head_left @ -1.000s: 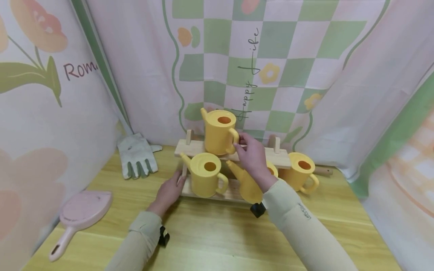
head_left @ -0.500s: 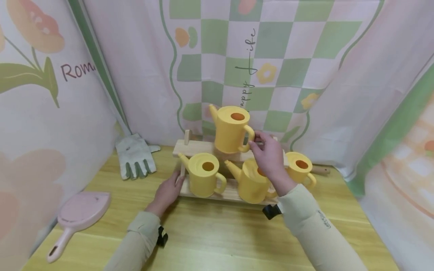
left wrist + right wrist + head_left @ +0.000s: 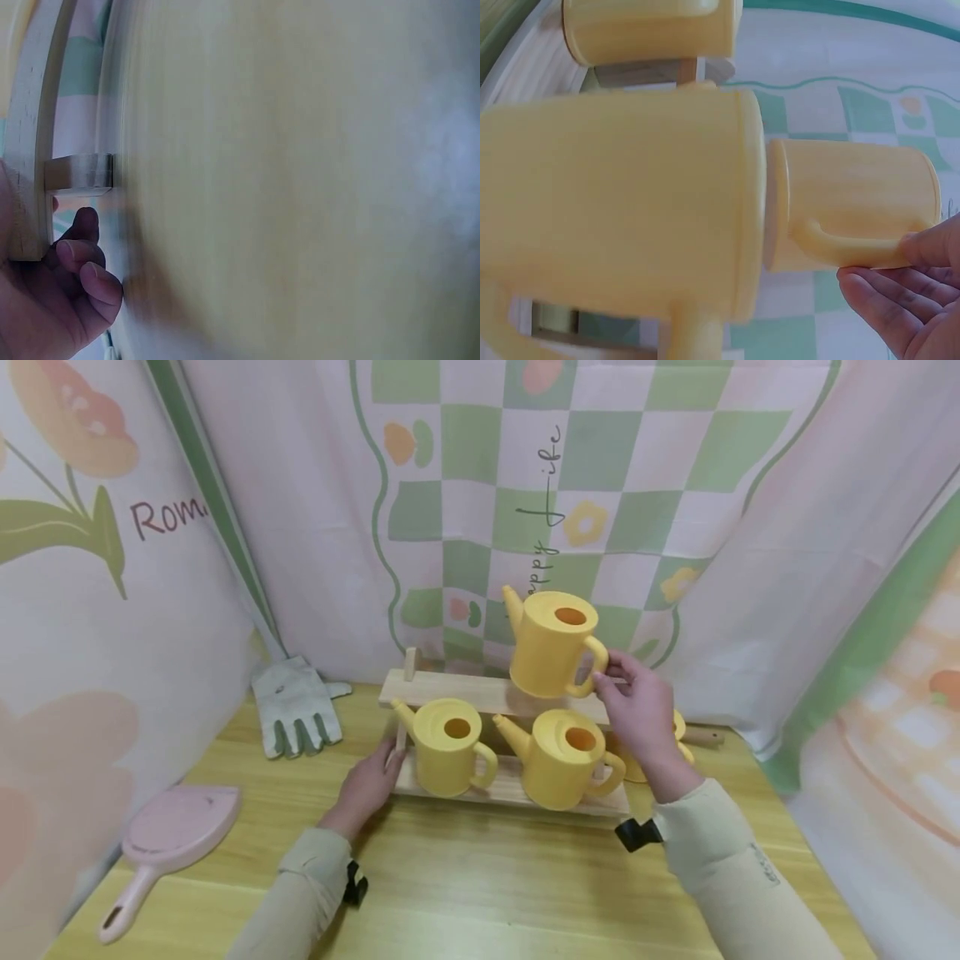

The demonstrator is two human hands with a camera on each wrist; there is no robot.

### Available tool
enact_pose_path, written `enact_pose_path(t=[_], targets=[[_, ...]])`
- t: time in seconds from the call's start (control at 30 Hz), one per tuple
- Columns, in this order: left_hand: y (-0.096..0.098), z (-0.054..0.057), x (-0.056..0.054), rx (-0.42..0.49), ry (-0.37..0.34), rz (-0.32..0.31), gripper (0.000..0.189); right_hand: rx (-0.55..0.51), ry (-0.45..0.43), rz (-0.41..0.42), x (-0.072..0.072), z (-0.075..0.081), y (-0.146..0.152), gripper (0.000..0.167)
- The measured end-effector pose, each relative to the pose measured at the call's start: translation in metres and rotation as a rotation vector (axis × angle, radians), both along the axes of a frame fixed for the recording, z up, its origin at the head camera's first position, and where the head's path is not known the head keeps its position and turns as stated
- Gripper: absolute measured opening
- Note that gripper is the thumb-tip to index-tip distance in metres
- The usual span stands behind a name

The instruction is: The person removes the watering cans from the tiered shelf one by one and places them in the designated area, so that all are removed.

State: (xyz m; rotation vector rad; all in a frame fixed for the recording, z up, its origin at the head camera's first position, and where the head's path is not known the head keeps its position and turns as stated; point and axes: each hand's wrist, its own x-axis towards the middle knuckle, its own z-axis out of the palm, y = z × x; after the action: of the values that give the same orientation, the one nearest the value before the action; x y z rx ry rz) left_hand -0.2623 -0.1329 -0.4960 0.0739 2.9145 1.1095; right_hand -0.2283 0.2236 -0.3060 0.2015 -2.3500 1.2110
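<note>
My right hand (image 3: 639,706) pinches the handle of a yellow watering can (image 3: 551,647), which is upright over the right half of a two-tier wooden rack (image 3: 457,687). In the right wrist view, thumb and fingers close on that handle (image 3: 847,247). At the rack's left end, my left hand (image 3: 369,787) grips the lower board (image 3: 34,150), its fingers curled beneath in the left wrist view. Two more yellow watering cans stand on the lower tier, one left (image 3: 447,756) and one right (image 3: 561,768). Another can (image 3: 678,727) on the right is mostly hidden behind my right hand.
A pair of grey-white gloves (image 3: 296,702) lies at the back left of the wooden table (image 3: 450,885). A pink dustpan (image 3: 176,831) is at the left edge. Behind my right hand a wooden handle (image 3: 703,737) shows. Printed curtains (image 3: 300,527) enclose the back and sides.
My right hand has lifted the watering can from the upper tier's left half and carried it right. The lower right can has come into full view. My left hand keeps its hold.
</note>
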Motion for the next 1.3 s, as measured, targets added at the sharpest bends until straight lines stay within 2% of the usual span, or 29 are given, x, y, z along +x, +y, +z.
enact_pose_path(t=[0.4, 0.63, 0.87, 1.1, 1.3], targets=[[0.001, -0.001, 0.001, -0.008, 0.007, -0.004, 0.058, 0.027, -0.001, -0.102, 0.01, -0.003, 0.037, 0.033], [0.0, 0.0, 0.002, -0.009, 0.032, -0.011, 0.055, -0.019, -0.041, -0.134, 0.019, -0.005, 0.062, 0.036], [-0.002, -0.001, 0.001, -0.001, 0.026, -0.017, 0.056, -0.044, -0.061, -0.155, 0.024, -0.008, 0.087, 0.04], [-0.002, -0.001, 0.001, -0.007, 0.025, -0.009, 0.055, 0.005, -0.101, -0.242, 0.032, -0.012, 0.109, 0.043], [0.0, 0.001, 0.002, -0.02, 0.039, -0.01, 0.055, -0.026, -0.104, -0.259, 0.038, -0.016, 0.13, 0.039]])
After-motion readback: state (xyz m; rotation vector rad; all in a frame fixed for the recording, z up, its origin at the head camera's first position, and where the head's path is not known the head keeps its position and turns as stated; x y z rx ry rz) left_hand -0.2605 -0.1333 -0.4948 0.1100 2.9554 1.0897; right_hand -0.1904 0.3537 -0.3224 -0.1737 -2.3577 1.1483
